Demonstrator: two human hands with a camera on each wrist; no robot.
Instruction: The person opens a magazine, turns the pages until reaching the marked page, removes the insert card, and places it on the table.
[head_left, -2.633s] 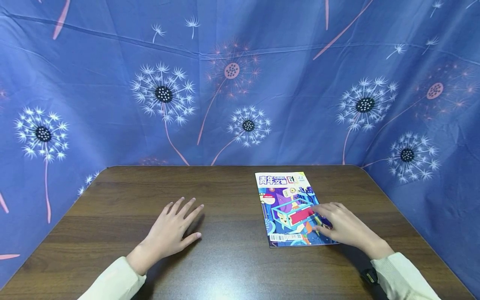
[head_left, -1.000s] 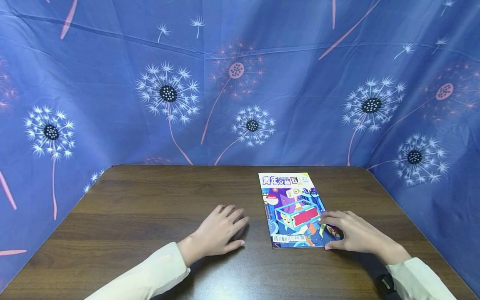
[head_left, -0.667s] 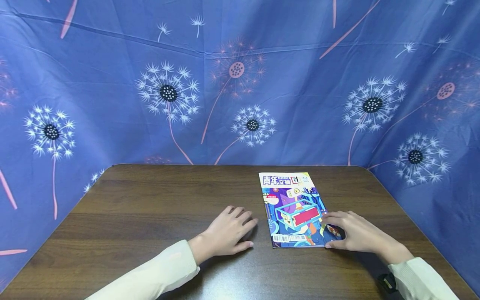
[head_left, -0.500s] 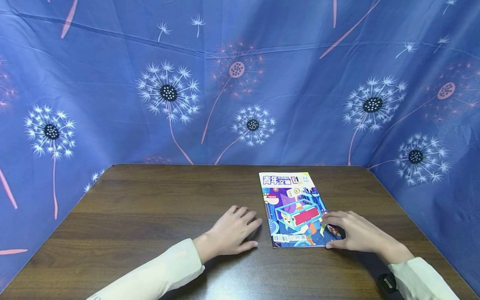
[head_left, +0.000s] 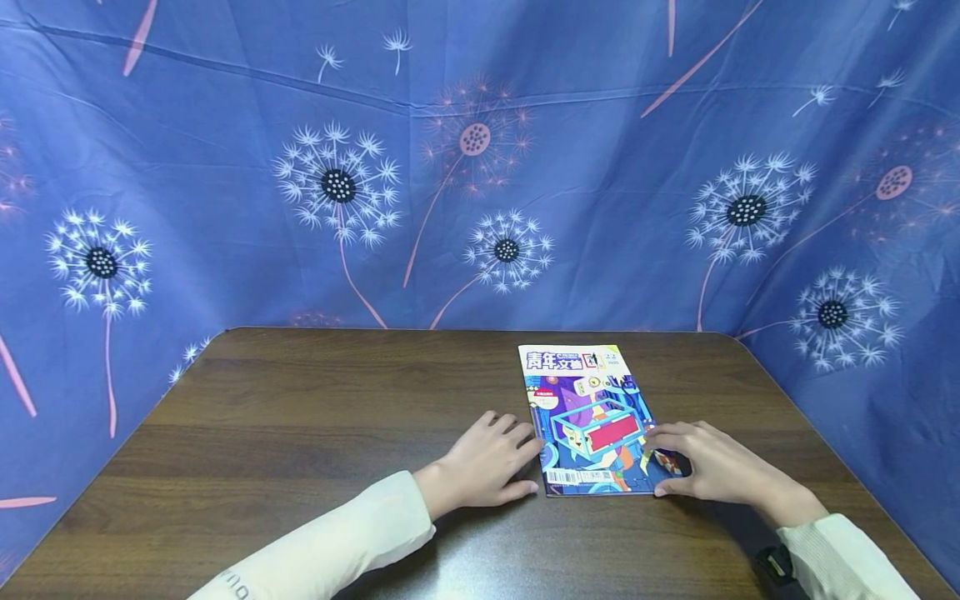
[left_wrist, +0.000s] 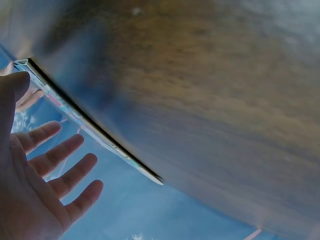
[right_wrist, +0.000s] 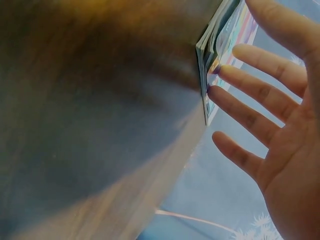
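Note:
A magazine [head_left: 585, 417] with a bright blue and purple cover lies flat on the brown wooden table [head_left: 300, 400], right of centre. My left hand [head_left: 491, 462] is at its left edge, fingers spread and relaxed; whether the fingertips touch the edge I cannot tell. At the lower right side is my right hand [head_left: 708, 467], its fingers over the cover's edge and its thumb by the bottom corner. In the right wrist view its straight fingers meet the magazine's slightly parted pages [right_wrist: 212, 55]. The left wrist view shows the magazine's edge [left_wrist: 95, 132] beyond the open fingers.
A blue cloth [head_left: 600, 167] with dandelion prints hangs behind the table and along both sides. A dark band [head_left: 776, 565] sits by the right sleeve. Light glares off the table's front middle.
My left hand has moved right across the table, from well away to the magazine's left edge. My right hand has slid slightly toward the magazine's lower right corner. The magazine stays in place.

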